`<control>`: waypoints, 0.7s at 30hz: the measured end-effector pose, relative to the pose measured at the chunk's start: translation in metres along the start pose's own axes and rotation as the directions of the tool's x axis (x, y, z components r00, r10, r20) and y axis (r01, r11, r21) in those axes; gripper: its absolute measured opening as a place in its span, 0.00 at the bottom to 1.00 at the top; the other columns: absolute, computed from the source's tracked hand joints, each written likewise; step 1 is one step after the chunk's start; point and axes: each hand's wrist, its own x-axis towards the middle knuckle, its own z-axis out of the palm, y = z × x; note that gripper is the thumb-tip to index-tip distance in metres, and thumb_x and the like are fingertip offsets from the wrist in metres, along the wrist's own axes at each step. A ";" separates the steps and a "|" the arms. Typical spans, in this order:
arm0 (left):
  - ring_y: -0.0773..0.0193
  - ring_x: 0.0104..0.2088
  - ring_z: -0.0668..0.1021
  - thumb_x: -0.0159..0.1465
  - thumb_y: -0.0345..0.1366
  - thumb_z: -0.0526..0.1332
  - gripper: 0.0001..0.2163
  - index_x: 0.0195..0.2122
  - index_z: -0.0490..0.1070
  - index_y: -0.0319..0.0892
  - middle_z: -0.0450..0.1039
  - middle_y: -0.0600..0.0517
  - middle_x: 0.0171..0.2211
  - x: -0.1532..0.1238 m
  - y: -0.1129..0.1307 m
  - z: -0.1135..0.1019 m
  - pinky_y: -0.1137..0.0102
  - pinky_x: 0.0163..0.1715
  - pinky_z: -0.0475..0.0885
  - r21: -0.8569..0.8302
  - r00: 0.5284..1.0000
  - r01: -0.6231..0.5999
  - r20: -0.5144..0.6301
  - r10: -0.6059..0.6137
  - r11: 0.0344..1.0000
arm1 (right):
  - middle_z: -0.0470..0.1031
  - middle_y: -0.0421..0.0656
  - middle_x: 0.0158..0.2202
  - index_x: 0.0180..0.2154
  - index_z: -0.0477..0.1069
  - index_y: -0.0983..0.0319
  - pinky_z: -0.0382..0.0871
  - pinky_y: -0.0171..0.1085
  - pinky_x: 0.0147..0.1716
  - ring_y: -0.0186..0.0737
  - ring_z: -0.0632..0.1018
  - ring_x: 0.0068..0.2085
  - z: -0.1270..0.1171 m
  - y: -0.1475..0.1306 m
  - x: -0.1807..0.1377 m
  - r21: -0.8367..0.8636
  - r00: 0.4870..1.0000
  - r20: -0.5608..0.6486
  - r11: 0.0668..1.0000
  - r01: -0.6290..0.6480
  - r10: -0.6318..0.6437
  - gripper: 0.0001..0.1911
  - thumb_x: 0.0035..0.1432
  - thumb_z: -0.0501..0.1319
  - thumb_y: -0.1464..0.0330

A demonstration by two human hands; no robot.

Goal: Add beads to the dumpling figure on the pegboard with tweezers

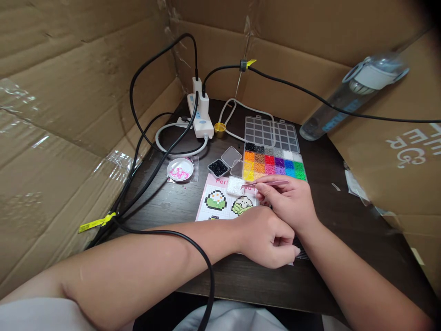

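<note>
My right hand [292, 200] pinches a pair of pink tweezers [272, 183]. Their tips reach over a small clear box of white beads [235, 186], which lies on the printed pattern sheet [206, 209]. Below and in front of it, my left hand [267, 236] is curled closed over the sheet and the edge of a pegboard [303, 252]; whatever its fingers hold, if anything, is hidden. Just beyond the white beads, a small open box of black beads [218, 168] stands beside a sectioned case of coloured beads [272, 163].
A white dish with pink beads [180, 170] sits on a clear pegboard at left. Behind are a power strip [200, 117] and a gold cup [219, 130]. A black cable [186, 238] crosses over my left forearm. A bottle [351, 99] leans at right against cardboard walls [292, 64].
</note>
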 end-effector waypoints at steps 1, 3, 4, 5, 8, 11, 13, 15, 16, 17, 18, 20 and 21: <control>0.74 0.18 0.65 0.55 0.33 0.62 0.12 0.16 0.66 0.40 0.66 0.57 0.14 0.000 0.000 0.000 0.74 0.20 0.58 0.004 1.000 0.003 0.005 -0.003 1.000 | 0.82 0.43 0.27 0.29 0.81 0.60 0.79 0.37 0.24 0.38 0.81 0.24 0.000 0.000 0.000 -0.002 1.000 0.003 1.000 0.000 0.000 0.05 0.51 0.71 0.65; 0.73 0.18 0.65 0.55 0.33 0.63 0.12 0.16 0.65 0.40 0.65 0.57 0.14 0.001 0.000 0.000 0.74 0.21 0.58 0.013 1.000 0.015 0.018 -0.015 1.000 | 0.82 0.43 0.26 0.29 0.81 0.60 0.79 0.37 0.23 0.38 0.81 0.24 -0.001 0.000 -0.001 -0.007 1.000 0.016 1.000 -0.002 0.002 0.06 0.51 0.71 0.65; 0.73 0.18 0.65 0.55 0.33 0.63 0.13 0.16 0.65 0.40 0.65 0.57 0.14 0.001 0.000 0.000 0.73 0.21 0.58 0.017 1.000 0.020 0.022 -0.020 1.000 | 0.82 0.43 0.26 0.29 0.81 0.60 0.79 0.37 0.23 0.38 0.81 0.24 -0.001 0.000 0.000 -0.012 1.000 0.024 1.000 0.000 0.000 0.05 0.51 0.71 0.65; 0.73 0.18 0.65 0.55 0.33 0.63 0.13 0.16 0.65 0.40 0.66 0.57 0.14 0.001 0.000 0.000 0.73 0.21 0.59 0.018 0.999 0.023 0.025 -0.023 1.000 | 0.82 0.43 0.27 0.29 0.81 0.60 0.80 0.37 0.23 0.38 0.81 0.24 -0.001 0.000 0.000 -0.019 0.999 0.033 1.000 0.004 -0.003 0.05 0.51 0.71 0.65; 0.73 0.18 0.65 0.55 0.32 0.63 0.12 0.16 0.66 0.40 0.66 0.57 0.14 0.001 0.001 0.000 0.73 0.20 0.58 0.019 1.000 0.015 0.020 -0.016 1.000 | 0.83 0.43 0.27 0.30 0.81 0.60 0.80 0.37 0.24 0.38 0.81 0.24 -0.001 0.001 0.001 -0.030 0.999 0.049 1.000 0.008 -0.007 0.05 0.52 0.70 0.65; 0.74 0.18 0.65 0.55 0.32 0.63 0.12 0.16 0.66 0.40 0.66 0.57 0.14 0.001 0.001 0.000 0.74 0.20 0.58 0.028 1.000 0.013 0.022 -0.013 1.000 | 0.83 0.43 0.27 0.30 0.81 0.60 0.79 0.35 0.22 0.37 0.81 0.24 -0.001 0.002 0.002 -0.028 0.998 0.061 1.000 -0.009 0.011 0.05 0.52 0.70 0.65; 0.73 0.18 0.65 0.55 0.32 0.64 0.12 0.16 0.66 0.40 0.66 0.57 0.14 0.002 0.001 -0.001 0.74 0.20 0.59 0.035 1.000 0.012 0.026 -0.013 0.999 | 0.83 0.43 0.27 0.31 0.81 0.61 0.78 0.35 0.22 0.37 0.81 0.24 -0.001 0.002 0.003 -0.031 0.998 0.065 0.999 -0.014 0.016 0.06 0.52 0.70 0.65; 0.74 0.18 0.65 0.56 0.32 0.64 0.12 0.16 0.66 0.40 0.67 0.57 0.14 0.001 0.001 -0.001 0.74 0.20 0.59 0.037 1.000 0.010 0.029 -0.011 0.999 | 0.83 0.43 0.27 0.31 0.81 0.61 0.78 0.35 0.22 0.37 0.81 0.24 -0.001 0.001 0.002 -0.029 0.998 0.061 0.999 -0.016 0.018 0.06 0.52 0.70 0.65; 0.74 0.18 0.65 0.56 0.32 0.64 0.12 0.16 0.66 0.40 0.67 0.57 0.14 0.001 0.001 -0.001 0.74 0.20 0.59 0.037 1.000 0.008 0.030 -0.009 0.999 | 0.82 0.43 0.26 0.30 0.81 0.61 0.78 0.35 0.22 0.38 0.81 0.24 0.000 0.001 0.002 -0.025 0.998 0.055 0.999 -0.021 0.022 0.06 0.52 0.71 0.65; 0.74 0.18 0.65 0.56 0.32 0.64 0.12 0.16 0.66 0.40 0.67 0.57 0.14 0.001 0.001 -0.001 0.74 0.20 0.59 0.034 1.000 0.006 0.030 -0.007 0.999 | 0.82 0.43 0.26 0.30 0.81 0.61 0.78 0.35 0.22 0.38 0.81 0.23 0.000 0.001 0.002 -0.021 0.998 0.050 0.999 -0.027 0.028 0.06 0.51 0.71 0.65; 0.74 0.18 0.65 0.56 0.33 0.64 0.12 0.16 0.66 0.40 0.66 0.57 0.14 0.001 0.001 -0.001 0.74 0.20 0.59 0.030 1.000 0.004 0.028 -0.005 1.000 | 0.82 0.43 0.26 0.30 0.81 0.61 0.78 0.36 0.22 0.38 0.81 0.23 0.000 0.001 0.002 -0.016 0.998 0.045 0.999 -0.033 0.034 0.06 0.51 0.71 0.65; 0.74 0.18 0.65 0.56 0.33 0.64 0.12 0.16 0.67 0.40 0.66 0.57 0.14 0.001 0.001 0.000 0.74 0.20 0.58 0.024 1.000 0.000 0.023 -0.001 1.000 | 0.82 0.43 0.26 0.30 0.81 0.61 0.78 0.36 0.22 0.38 0.81 0.23 0.000 0.001 0.002 -0.008 0.998 0.039 0.999 -0.042 0.043 0.05 0.51 0.71 0.65; 0.74 0.18 0.65 0.56 0.33 0.64 0.12 0.16 0.67 0.40 0.66 0.57 0.14 0.001 0.001 0.000 0.74 0.20 0.58 0.025 1.000 0.000 0.022 -0.001 1.000 | 0.82 0.43 0.26 0.30 0.81 0.61 0.78 0.36 0.22 0.38 0.81 0.23 0.000 0.000 0.002 -0.006 0.998 0.040 0.999 -0.045 0.045 0.05 0.51 0.71 0.65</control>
